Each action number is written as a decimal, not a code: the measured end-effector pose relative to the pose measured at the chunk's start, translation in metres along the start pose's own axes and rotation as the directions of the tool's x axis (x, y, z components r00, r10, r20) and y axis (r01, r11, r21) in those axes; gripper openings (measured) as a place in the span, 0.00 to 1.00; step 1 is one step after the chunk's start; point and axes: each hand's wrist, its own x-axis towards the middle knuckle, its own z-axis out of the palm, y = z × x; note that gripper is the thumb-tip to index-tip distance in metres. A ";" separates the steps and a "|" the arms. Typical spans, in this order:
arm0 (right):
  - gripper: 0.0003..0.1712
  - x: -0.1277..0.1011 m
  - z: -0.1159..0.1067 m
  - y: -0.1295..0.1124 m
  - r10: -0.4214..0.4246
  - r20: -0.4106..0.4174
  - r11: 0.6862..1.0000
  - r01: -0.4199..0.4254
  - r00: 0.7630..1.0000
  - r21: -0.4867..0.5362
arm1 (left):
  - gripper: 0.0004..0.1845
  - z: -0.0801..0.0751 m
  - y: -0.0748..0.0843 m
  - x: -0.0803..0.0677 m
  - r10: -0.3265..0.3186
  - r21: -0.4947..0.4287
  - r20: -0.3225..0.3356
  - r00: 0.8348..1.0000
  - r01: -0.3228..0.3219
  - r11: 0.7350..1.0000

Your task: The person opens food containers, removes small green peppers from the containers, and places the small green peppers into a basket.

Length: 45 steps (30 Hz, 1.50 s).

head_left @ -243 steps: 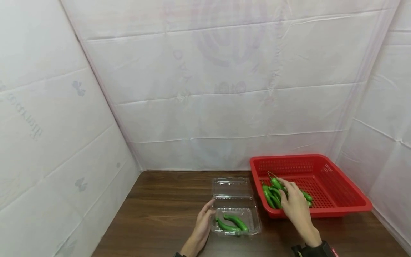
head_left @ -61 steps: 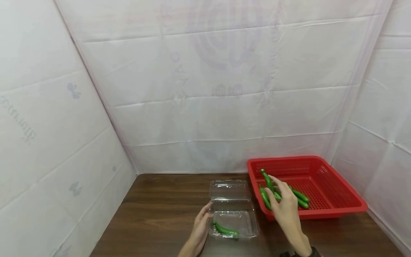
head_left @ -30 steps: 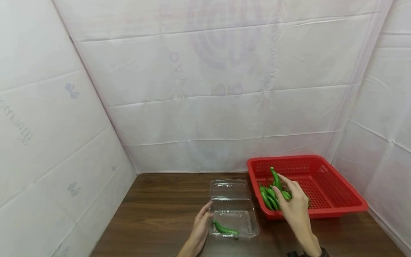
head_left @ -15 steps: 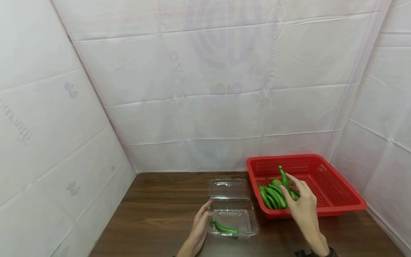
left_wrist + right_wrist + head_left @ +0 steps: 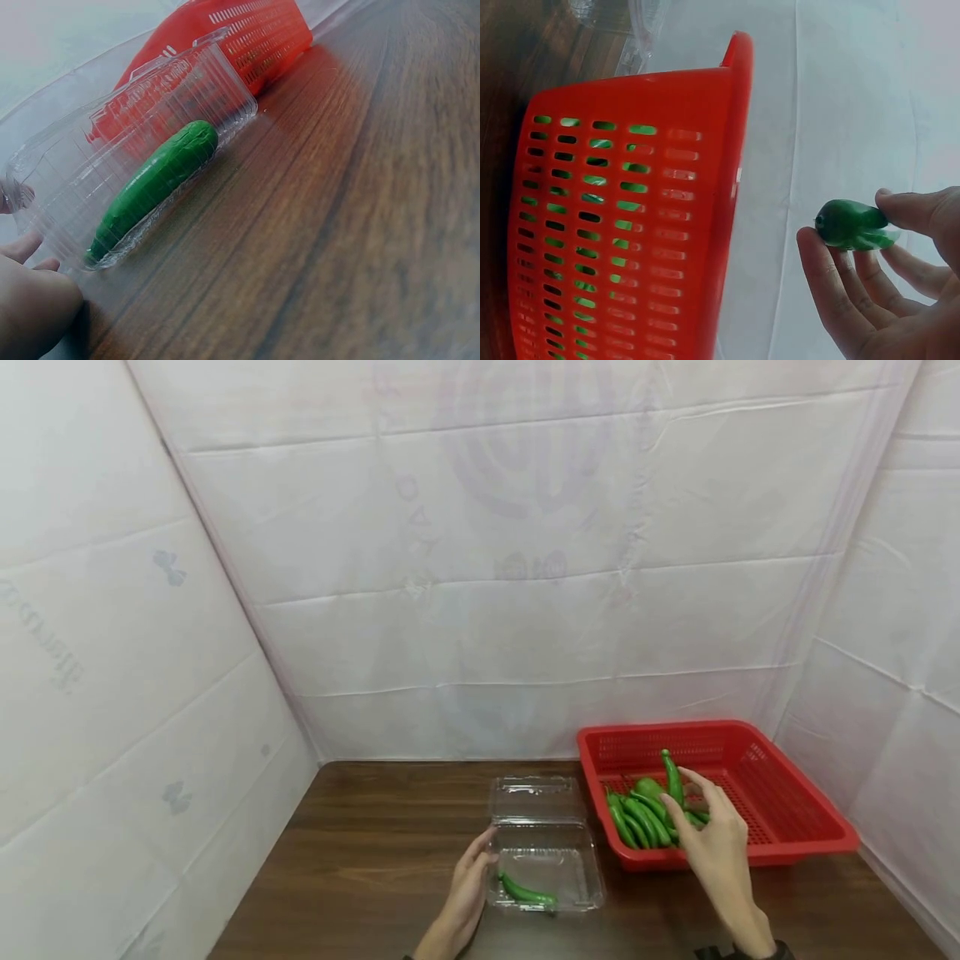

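Note:
My right hand (image 5: 716, 839) pinches a green pepper (image 5: 672, 777) upright above the left part of a red plastic basket (image 5: 795, 793). In the right wrist view that pepper (image 5: 851, 225) sits between thumb and fingertips, beyond the basket's rim. Under it lie several other green peppers (image 5: 637, 818), partly hidden by the hand. To the left, my left hand (image 5: 467, 893) grips the left wall of an open clear plastic clamshell box (image 5: 581, 868). One curved green pepper (image 5: 525, 893) lies along the box's near side, and the left wrist view shows this pepper (image 5: 154, 187) through the plastic.
The box's lid (image 5: 536, 797) is folded back flat behind it. All stands on a dark wood-grain table (image 5: 360, 860), enclosed by white sheet walls (image 5: 450, 643) at the back and sides. The basket's left rim is close to the box's right side.
Eight seconds ago two peppers lay in the box; now one does. Over the last two seconds my right hand has carried its pepper rightward above the basket. My left hand stays at the box.

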 end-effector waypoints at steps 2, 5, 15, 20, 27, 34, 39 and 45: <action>0.27 0.001 0.001 0.001 -0.002 -0.001 1.000 0.002 1.000 -0.006 | 0.33 0.000 0.000 0.001 -0.004 0.000 0.005 1.000 0.004 1.000; 0.28 0.002 0.004 0.004 -0.016 0.010 1.000 0.016 1.000 -0.021 | 0.33 -0.001 0.000 0.001 -0.004 0.004 -0.006 1.000 0.004 1.000; 0.22 -0.008 0.000 0.024 0.114 0.024 0.993 -0.113 0.993 -0.045 | 0.30 0.001 -0.012 -0.005 0.022 -0.004 0.016 1.000 -0.021 1.000; 0.17 -0.007 0.001 0.032 0.079 0.018 0.994 -0.078 0.997 -0.076 | 0.31 0.003 -0.009 -0.007 0.021 0.008 0.014 1.000 -0.021 1.000; 0.15 0.003 0.012 0.040 0.002 0.073 0.996 0.004 0.997 -0.090 | 0.33 0.002 0.004 -0.002 -0.026 0.032 0.015 1.000 0.026 0.999; 0.15 0.009 0.021 0.046 0.007 0.254 0.990 0.029 0.967 -0.139 | 0.34 -0.001 0.008 -0.002 -0.057 0.017 0.010 0.998 0.056 0.998; 0.16 0.017 0.020 0.048 0.069 0.443 0.976 0.031 0.894 -0.215 | 0.33 0.000 0.005 -0.005 -0.044 0.009 0.020 0.999 0.044 0.999; 0.16 0.026 0.022 0.047 0.156 0.608 0.952 0.047 0.779 -0.303 | 0.33 0.001 0.006 -0.005 -0.044 0.015 0.013 0.999 0.044 0.999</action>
